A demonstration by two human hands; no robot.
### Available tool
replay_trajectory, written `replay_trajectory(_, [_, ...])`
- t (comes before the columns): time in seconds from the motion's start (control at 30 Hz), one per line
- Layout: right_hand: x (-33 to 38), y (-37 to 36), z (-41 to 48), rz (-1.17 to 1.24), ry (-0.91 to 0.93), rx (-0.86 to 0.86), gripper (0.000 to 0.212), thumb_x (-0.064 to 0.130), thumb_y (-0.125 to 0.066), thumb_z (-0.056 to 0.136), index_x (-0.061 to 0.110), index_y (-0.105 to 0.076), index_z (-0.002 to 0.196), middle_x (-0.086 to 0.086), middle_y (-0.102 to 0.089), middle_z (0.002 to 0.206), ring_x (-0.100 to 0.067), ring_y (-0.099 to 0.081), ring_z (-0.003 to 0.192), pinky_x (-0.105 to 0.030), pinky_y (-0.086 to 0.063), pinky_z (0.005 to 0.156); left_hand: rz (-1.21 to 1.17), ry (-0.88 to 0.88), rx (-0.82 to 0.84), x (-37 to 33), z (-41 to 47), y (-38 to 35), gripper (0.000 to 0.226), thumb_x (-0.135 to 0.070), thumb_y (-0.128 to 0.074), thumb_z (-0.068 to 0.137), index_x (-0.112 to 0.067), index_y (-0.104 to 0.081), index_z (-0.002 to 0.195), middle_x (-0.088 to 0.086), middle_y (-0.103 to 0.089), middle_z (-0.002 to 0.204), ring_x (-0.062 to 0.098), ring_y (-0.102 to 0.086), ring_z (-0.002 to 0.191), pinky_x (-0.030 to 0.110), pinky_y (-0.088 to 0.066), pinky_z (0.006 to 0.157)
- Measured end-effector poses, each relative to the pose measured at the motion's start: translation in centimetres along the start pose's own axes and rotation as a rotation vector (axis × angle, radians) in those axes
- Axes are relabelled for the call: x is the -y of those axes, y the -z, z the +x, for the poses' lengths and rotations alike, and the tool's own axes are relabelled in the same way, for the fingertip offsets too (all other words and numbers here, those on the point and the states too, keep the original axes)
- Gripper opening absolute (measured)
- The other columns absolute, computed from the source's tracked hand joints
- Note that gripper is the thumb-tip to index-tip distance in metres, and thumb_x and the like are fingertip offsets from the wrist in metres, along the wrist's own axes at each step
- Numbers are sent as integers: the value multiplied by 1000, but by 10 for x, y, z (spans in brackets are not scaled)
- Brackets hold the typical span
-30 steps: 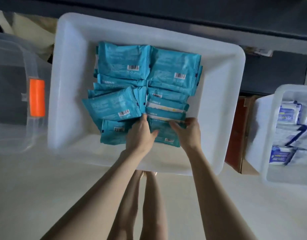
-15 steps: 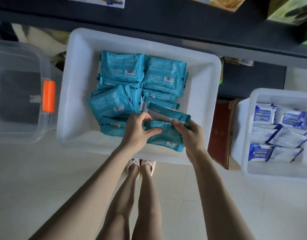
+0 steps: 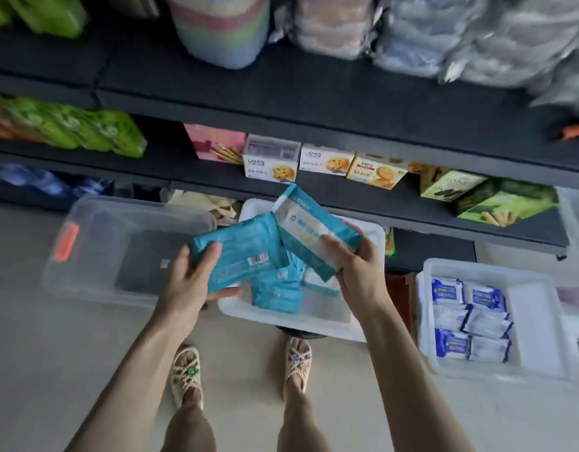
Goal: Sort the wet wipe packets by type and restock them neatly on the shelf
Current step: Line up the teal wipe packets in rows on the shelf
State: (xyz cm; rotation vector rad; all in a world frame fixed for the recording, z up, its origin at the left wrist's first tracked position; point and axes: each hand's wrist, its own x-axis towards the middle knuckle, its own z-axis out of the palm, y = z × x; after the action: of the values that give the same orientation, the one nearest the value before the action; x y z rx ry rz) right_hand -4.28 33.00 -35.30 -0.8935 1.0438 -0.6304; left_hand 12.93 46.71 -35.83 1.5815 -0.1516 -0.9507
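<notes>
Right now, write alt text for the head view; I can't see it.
The left hand holds a teal packet, the right hand a second packet, over a white bin of more, below dark shelves. Another bin at right holds blue packets.

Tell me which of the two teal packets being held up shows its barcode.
The all-teal packet gripped by the left hand: its barcode sits near the lower right edge. The white-panelled packet in the right hand shows none.
</notes>
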Motion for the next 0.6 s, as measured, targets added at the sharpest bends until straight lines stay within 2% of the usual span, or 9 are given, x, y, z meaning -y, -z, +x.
replay_trajectory(0.07, [19,-41,-13,-26,52,19,29,-2,-61,87,9,-60,114,-14,-71,104,-26,-69,86,-35,-56,68,-42,-47,-42,-34,-8,28,16,-21,-53,95,-12,-51,108,8,-65,99,20,-69,72,36,-59,51])
replay_trajectory(0.13, [35,-87,-28,-34,96,53,35,-6,-61,83,8,-62,115,-16,-71,104,-28,-66,84,-38,-53,73,-86,-103,-42,-67,-14,61,20,-15,-52,95,-7,-49,113,10,-64,104,16,-70,70,38,-59,53])
replay_trajectory(0.23, [52,-163,-51,-24,169,93,31,-2,-64,73,7,-67,102,-15,-70,97,-31,-62,83,-41,-49,76,-216,-143,47,-114,-17,112,9,-12,-52,95,-11,-54,103,10,-65,108,19,-70,81,41,-60,62])
replay_trajectory(0.3, [60,-214,-63,10,199,107,24,0,-66,72,9,-67,95,-10,-70,87,-29,-61,79,-37,-49,72,-306,-172,110,-143,-17,138,6,-17,-53,93,-16,-55,99,9,-65,111,21,-70,88,44,-59,69])
replay_trajectory(0.37, [70,-258,-72,61,206,136,16,-1,-64,81,8,-65,93,-7,-70,84,-27,-62,77,-35,-51,68,-365,-214,147,-172,-18,154,14,-27,-51,93,-18,-55,104,7,-66,111,22,-69,94,45,-59,74])
replay_trajectory(0.5, [102,-321,-91,79,281,183,16,4,-59,89,7,-60,105,-5,-71,90,-21,-65,80,-37,-53,73,-359,-271,223,-229,-20,172,40,-48,-38,92,-20,-56,114,3,-70,107,17,-69,95,34,-59,70])
replay_trajectory(0.6, [133,-349,-97,77,366,192,25,6,-58,91,4,-56,116,-8,-69,99,-22,-65,87,-43,-53,80,-339,-272,324,-269,-12,180,43,-48,-29,99,-21,-57,117,2,-71,108,14,-68,97,30,-57,72])
